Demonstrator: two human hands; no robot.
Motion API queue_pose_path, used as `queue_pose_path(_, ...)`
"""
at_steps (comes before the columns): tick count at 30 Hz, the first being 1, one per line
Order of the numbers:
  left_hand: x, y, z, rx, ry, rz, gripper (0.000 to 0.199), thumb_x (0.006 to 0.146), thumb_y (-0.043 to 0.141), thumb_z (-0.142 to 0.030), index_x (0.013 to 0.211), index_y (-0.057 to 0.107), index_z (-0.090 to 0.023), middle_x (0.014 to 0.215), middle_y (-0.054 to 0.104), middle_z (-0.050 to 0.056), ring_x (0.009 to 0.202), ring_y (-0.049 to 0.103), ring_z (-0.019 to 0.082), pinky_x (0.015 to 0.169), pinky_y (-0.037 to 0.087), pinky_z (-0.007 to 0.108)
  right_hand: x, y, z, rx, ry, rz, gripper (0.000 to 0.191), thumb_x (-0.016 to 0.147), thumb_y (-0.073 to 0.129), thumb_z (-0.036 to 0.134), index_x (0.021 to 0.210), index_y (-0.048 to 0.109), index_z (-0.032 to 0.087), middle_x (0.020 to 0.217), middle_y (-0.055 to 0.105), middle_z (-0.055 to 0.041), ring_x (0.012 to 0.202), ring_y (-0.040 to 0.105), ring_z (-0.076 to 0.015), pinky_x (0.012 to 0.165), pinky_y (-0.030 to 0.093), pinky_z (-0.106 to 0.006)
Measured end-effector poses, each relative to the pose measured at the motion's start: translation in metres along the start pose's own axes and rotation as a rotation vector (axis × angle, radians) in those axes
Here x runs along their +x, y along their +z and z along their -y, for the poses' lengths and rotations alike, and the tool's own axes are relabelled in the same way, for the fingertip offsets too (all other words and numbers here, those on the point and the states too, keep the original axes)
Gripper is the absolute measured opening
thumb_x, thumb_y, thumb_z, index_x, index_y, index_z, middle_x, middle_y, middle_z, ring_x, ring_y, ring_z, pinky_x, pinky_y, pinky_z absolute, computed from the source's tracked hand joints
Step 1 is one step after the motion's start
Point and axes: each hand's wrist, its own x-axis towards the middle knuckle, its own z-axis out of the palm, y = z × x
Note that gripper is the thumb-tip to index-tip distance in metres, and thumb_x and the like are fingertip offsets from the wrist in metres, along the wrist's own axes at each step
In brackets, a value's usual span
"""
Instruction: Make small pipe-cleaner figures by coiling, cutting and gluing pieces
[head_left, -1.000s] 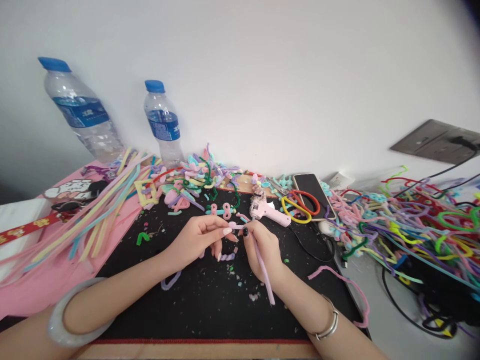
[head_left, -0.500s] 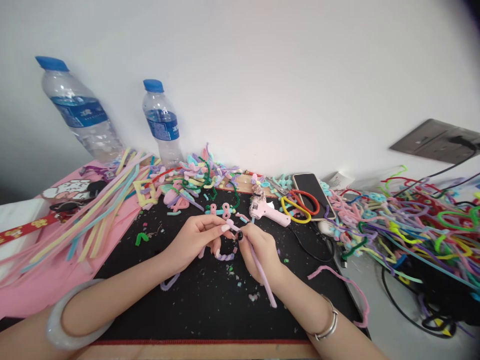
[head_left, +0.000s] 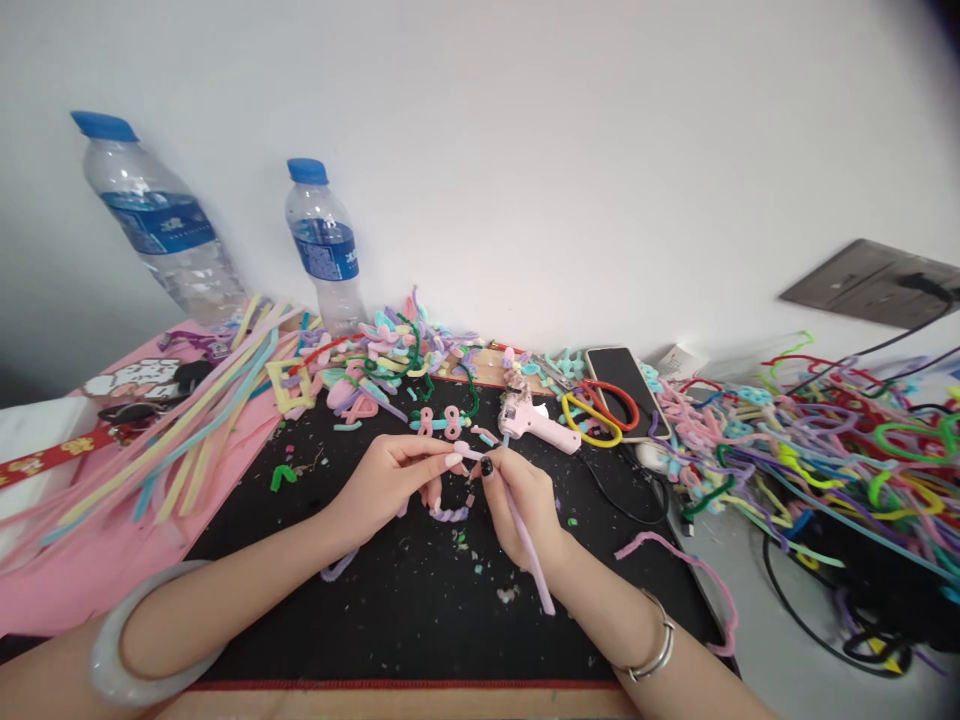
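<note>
While the left hand and right hand, nearly closed, pinch a lilac pipe cleaner at frame centre, its upper end seems shaped; the straight tail below looks unworked.

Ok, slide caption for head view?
Left hand and right hand pinch a lilac pipe cleaner above a black mat.

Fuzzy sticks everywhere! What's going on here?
A person is pinching one pale pink-purple fuzzy stick with both hands, above a black mat. The left hand holds it near one end; the right hand grips it further along, and the rest slants down below. A pink glue gun lies just beyond the right hand. More fuzzy sticks are piled around.
</note>
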Motion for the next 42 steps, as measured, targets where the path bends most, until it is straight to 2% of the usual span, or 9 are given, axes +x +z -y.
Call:
queue_pose_path(8,0.0,0.002,0.0,-0.05,-0.031,0.023,0.024,0.082,0.06,-0.035,0.074,0.07,-0.014,0.042,0.053,-0.004,0.037,0.045,0.006,0.034,0.029,0.014,-0.001,0.0,0.0,-0.009,0.018,-0.002,0.019,0.089,0.038,0.016,0.079,0.054,0.019,0.066,0.058,-0.0005,0.056,0.054,-0.0113,0.054,0.042,-0.021)
queue_pose_path(18,0.0,0.003,0.001,-0.104,-0.026,-0.008,0.021,0.081,0.062,-0.035,0.077,0.068,-0.015,0.044,0.051,-0.004,0.037,0.044,0.007,0.033,0.027,0.016,-0.001,0.002,-0.001,-0.035,-0.019,0.042,0.018,0.089,0.037,0.016,0.078,0.051,0.019,0.067,0.057,-0.001,0.057,0.054,-0.0111,0.055,0.043,-0.021)
queue_pose_path(23,0.001,-0.001,0.006,-0.095,-0.003,0.001,0.022,0.082,0.061,-0.037,0.08,0.067,-0.015,0.047,0.053,-0.003,0.039,0.045,0.007,0.032,0.03,0.015,-0.002,0.003,-0.004,-0.039,-0.052,0.105,0.016,0.088,0.039,0.017,0.077,0.05,0.019,0.065,0.053,-0.0005,0.056,0.05,-0.0112,0.054,0.041,-0.021)
queue_pose_path(27,0.003,-0.006,0.006,-0.108,0.01,0.008,0.023,0.081,0.062,-0.038,0.083,0.066,-0.015,0.048,0.053,-0.004,0.038,0.044,0.008,0.03,0.035,0.016,0.001,-0.001,-0.008,-0.074,-0.061,0.192,0.01,0.087,0.043,0.018,0.084,0.053,0.018,0.07,0.055,-0.0009,0.059,0.052,-0.0122,0.057,0.042,-0.023)
queue_pose_path(29,0.004,-0.009,0.005,-0.12,0.011,0.006,0.023,0.081,0.062,-0.037,0.084,0.066,-0.015,0.046,0.05,-0.005,0.037,0.043,0.008,0.028,0.037,0.016,0.004,-0.005,-0.011,-0.124,-0.04,0.19,0.01,0.086,0.044,0.018,0.088,0.054,0.018,0.072,0.057,-0.0013,0.063,0.054,-0.0133,0.06,0.042,-0.024)
queue_pose_path(31,0.007,-0.012,0.004,-0.126,0.023,-0.01,0.023,0.081,0.061,-0.037,0.084,0.066,-0.015,0.045,0.048,-0.005,0.037,0.043,0.009,0.028,0.039,0.017,0.007,-0.011,-0.017,-0.202,-0.005,0.124,0.012,0.086,0.045,0.016,0.091,0.055,0.018,0.075,0.058,-0.003,0.068,0.055,-0.0156,0.064,0.043,-0.026)
queue_pose_path(35,0.01,-0.017,0.005,-0.132,0.035,-0.011,0.019,0.082,0.061,-0.034,0.081,0.066,-0.015,0.045,0.048,-0.005,0.038,0.044,0.008,0.03,0.039,0.017,0.014,-0.021,-0.032,-0.501,0.135,-0.045,0.028,0.077,0.047,0.011,0.104,0.053,0.015,0.101,0.06,-0.0118,0.094,0.053,-0.0265,0.079,0.04,-0.038)
queue_pose_path(38,0.011,-0.018,0.006,-0.132,0.022,0.021,0.017,0.081,0.062,-0.031,0.079,0.066,-0.015,0.046,0.05,-0.004,0.041,0.046,0.008,0.034,0.041,0.016,0.016,-0.026,-0.045,-0.696,0.264,-0.017,0.045,0.072,0.05,0.013,0.117,0.048,0.014,0.117,0.053,-0.0152,0.103,0.048,-0.0319,0.081,0.038,-0.042)
queue_pose_path(42,0.011,-0.017,0.006,-0.126,0.006,0.038,0.017,0.081,0.062,-0.03,0.078,0.067,-0.015,0.046,0.051,-0.004,0.042,0.046,0.008,0.037,0.04,0.016,0.017,-0.027,-0.06,-0.744,0.33,0.051,0.049,0.071,0.05,0.016,0.119,0.047,0.015,0.107,0.053,-0.0143,0.096,0.051,-0.0305,0.075,0.04,-0.04)
